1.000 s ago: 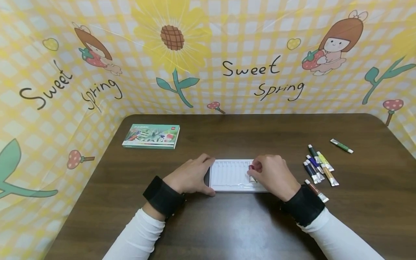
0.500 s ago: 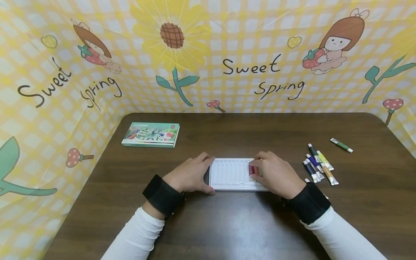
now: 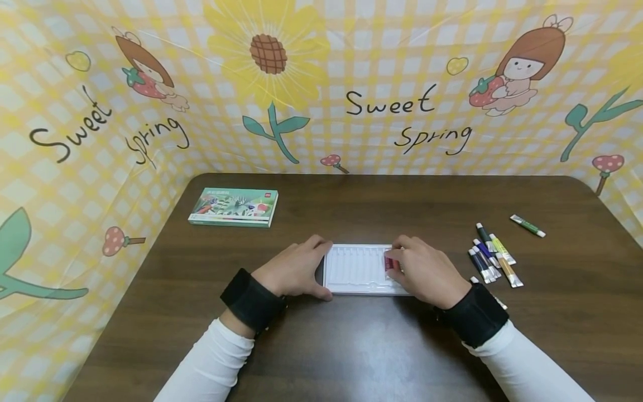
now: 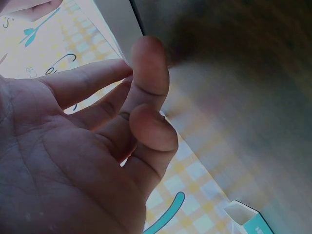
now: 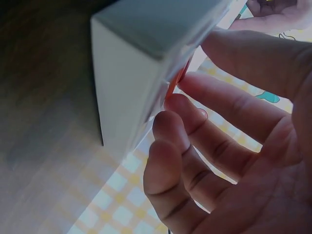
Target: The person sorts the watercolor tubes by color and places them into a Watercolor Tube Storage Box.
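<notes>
A white slotted plastic tray point(image 3: 354, 267) in a shallow white box lies mid-table. My left hand point(image 3: 293, 272) holds the box's left end, thumb at the near corner and forefinger at the far one. At the tray's right part, my right hand point(image 3: 426, 272) pinches a dark red paint tube point(image 3: 389, 264) between thumb and forefinger, low in a slot; the hand hides the slots beyond. In the right wrist view, a strip of orange-red tube point(image 5: 173, 86) shows at the fingertips, beside the box wall point(image 5: 119, 73). Left wrist view: the fingers point(image 4: 148, 66) reach the box edge.
Several paint tubes point(image 3: 509, 272) lie loosely piled right of the right hand. A green tube point(image 3: 527, 225) lies farther back, and another tube is mostly hidden under the right wristband. A mint-green illustrated box point(image 3: 233, 207) sits at the back left. Yellow checked cloth point(image 3: 382, 67) hangs behind the table.
The dark red tube, tilted up in my right fingers a second ago, now lies lower in the slot. The right hand has shifted slightly; my left hand stays at the box's left end.
</notes>
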Available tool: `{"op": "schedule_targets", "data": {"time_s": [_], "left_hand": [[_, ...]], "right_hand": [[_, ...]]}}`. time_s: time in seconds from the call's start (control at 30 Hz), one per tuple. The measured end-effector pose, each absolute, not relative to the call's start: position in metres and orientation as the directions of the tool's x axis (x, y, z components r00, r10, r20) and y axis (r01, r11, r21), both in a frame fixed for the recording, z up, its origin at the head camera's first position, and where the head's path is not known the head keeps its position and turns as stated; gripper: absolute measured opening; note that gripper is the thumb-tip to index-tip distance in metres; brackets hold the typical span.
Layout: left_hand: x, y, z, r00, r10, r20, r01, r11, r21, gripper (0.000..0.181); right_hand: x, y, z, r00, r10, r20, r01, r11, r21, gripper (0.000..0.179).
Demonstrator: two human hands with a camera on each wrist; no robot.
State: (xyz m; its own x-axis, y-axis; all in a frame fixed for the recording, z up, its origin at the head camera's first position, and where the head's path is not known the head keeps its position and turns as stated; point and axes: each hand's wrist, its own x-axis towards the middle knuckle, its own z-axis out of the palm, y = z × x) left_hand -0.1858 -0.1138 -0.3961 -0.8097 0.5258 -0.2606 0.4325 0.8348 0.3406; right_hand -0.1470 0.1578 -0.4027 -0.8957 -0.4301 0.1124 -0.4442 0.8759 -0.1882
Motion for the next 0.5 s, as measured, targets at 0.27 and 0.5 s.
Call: {"op": "schedule_targets", "data": {"time_s": [0.27, 0.5], "left_hand": [[-0.1852, -0.1141, -0.395, -0.808, 0.529, -0.259, 0.434, 0.832, 0.346, 0.104], [-0.1855, -0.1141, -0.3949, -0.808, 0.529, -0.26, 0.434, 0.832, 0.345, 0.104]], "right_hand": [[-0.1465, 0.1584, -0.4026, -0.895, -0.427, 0.127, -0.445, 0.873, -0.2, 0.024], [-0.1478, 0.1615, -0.3996, -0.9, -0.417, 0.126, -0.435, 0.87, -0.233, 0.026]]}}
